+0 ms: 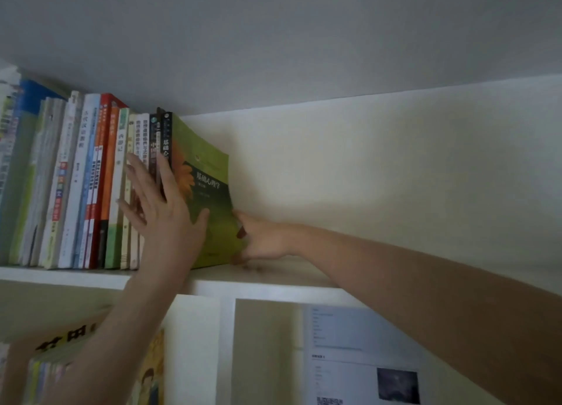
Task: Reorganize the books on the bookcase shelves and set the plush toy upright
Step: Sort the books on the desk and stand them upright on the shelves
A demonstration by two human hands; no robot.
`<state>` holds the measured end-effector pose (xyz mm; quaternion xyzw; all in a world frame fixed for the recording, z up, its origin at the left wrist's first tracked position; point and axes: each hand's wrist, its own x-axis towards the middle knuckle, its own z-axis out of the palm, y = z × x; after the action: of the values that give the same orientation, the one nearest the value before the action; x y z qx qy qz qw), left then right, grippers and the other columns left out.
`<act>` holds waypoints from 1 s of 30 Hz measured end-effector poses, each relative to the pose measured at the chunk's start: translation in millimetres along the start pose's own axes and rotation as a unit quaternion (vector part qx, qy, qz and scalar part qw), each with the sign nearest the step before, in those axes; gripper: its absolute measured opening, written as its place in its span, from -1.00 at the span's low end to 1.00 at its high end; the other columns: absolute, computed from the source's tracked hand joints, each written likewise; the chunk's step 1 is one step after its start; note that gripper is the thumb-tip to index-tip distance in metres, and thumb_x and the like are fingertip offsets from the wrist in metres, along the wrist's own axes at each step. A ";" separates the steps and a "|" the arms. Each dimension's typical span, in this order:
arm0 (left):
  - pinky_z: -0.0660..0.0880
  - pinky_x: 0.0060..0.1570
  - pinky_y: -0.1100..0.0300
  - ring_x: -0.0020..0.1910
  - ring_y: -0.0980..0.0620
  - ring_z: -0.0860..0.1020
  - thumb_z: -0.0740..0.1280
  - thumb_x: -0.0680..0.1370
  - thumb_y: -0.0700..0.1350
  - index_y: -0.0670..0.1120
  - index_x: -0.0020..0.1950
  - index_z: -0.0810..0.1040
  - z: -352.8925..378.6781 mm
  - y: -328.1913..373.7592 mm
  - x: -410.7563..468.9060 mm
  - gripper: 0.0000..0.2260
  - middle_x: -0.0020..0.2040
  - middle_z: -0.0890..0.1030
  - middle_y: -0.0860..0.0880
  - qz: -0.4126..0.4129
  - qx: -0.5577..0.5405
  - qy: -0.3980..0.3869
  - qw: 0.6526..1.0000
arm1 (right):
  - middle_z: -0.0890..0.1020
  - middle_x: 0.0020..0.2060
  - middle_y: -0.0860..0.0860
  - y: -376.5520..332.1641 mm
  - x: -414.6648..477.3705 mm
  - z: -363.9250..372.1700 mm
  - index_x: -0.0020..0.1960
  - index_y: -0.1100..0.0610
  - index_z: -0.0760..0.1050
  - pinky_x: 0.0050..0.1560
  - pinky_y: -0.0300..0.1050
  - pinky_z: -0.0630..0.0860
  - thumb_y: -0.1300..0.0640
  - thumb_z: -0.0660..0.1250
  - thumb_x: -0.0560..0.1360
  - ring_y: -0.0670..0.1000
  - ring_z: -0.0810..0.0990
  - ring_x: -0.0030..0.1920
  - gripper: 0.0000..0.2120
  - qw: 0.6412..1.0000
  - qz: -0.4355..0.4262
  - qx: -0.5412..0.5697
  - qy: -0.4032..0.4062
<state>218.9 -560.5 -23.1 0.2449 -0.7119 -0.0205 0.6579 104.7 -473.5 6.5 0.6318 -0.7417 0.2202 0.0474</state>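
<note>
A row of upright books (76, 185) fills the left part of the top shelf (273, 273). The last book on the right is a green one with a sunflower cover (213, 173). My left hand (161, 210) lies flat with spread fingers against the spines, its thumb on the green cover. My right hand (261, 237) reaches in from the right and holds the green book's lower back edge, fingers partly hidden behind it. No plush toy is in view.
The top shelf to the right of the green book is bare up to the white back wall (365, 176). Below, a left compartment holds more books (146, 368), and a printed sheet (362, 356) stands in the right compartment.
</note>
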 end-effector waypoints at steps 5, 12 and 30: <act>-0.08 0.48 0.00 0.53 -0.07 -0.06 0.31 0.55 -0.17 -0.08 0.48 0.23 -5.6 55.4 -30.4 -0.47 0.53 0.08 -0.13 0.074 -0.108 0.004 0.991 | 0.33 0.40 0.19 8.3 -40.7 -21.6 0.55 0.15 -0.13 -0.09 -0.22 0.50 0.17 0.36 0.52 0.15 0.53 0.17 -0.18 0.998 0.045 -0.027 0.027; 0.32 0.00 0.59 0.06 0.39 0.46 0.26 0.58 -0.12 0.18 0.28 0.46 -24.7 133.0 -66.2 -0.69 0.15 0.55 0.27 0.105 -0.347 -0.102 0.926 | 0.41 0.33 0.03 21.2 -135.2 -54.2 0.52 0.06 0.10 0.20 -0.10 0.44 0.06 0.37 0.50 0.02 0.52 0.17 -0.31 0.983 0.065 -0.040 0.168; 0.42 0.00 0.53 0.00 0.40 0.56 0.23 0.50 0.02 0.21 0.05 0.59 21.2 264.6 -304.3 -0.79 -0.03 0.61 0.34 0.173 -0.580 -0.391 0.693 | 0.44 0.27 -0.20 103.0 -461.3 28.8 0.29 -0.15 0.43 0.16 -0.38 0.43 0.07 0.35 0.46 -0.18 0.58 0.14 -0.59 0.922 0.149 -0.078 0.349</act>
<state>118.1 -219.8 -215.0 -0.3430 -0.7814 -0.4092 0.3230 103.0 -51.1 -207.6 0.3915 -0.7787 0.3724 0.3187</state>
